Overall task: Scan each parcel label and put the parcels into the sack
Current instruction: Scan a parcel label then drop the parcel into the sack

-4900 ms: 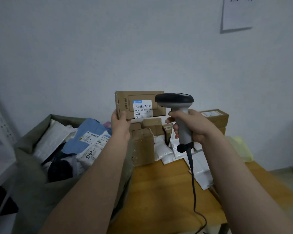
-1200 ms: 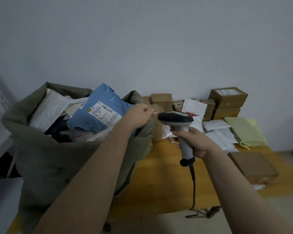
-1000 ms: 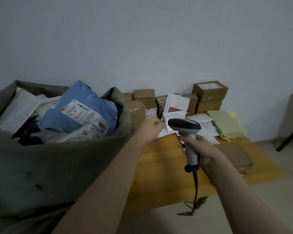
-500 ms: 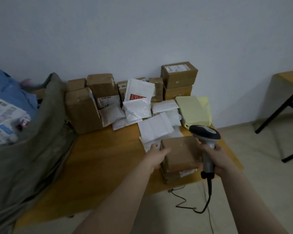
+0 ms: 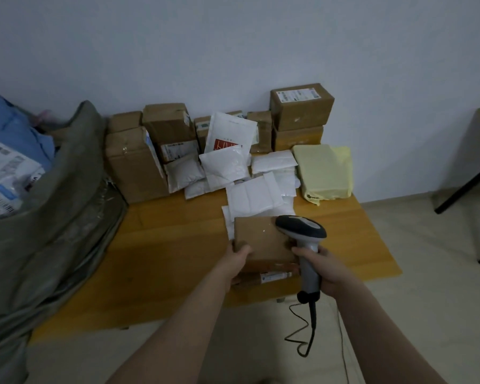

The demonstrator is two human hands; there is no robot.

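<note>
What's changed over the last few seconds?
The left hand let go of the flat box it held up, passed the sack, then moved right and now grips a brown box at the near edge of the table. The right hand kept hold of the scanner; the pile by the wall stayed.

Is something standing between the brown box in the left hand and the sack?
Nothing visible. Only bare table lies between the brown box, gripped by the left hand, and the sack.
</note>
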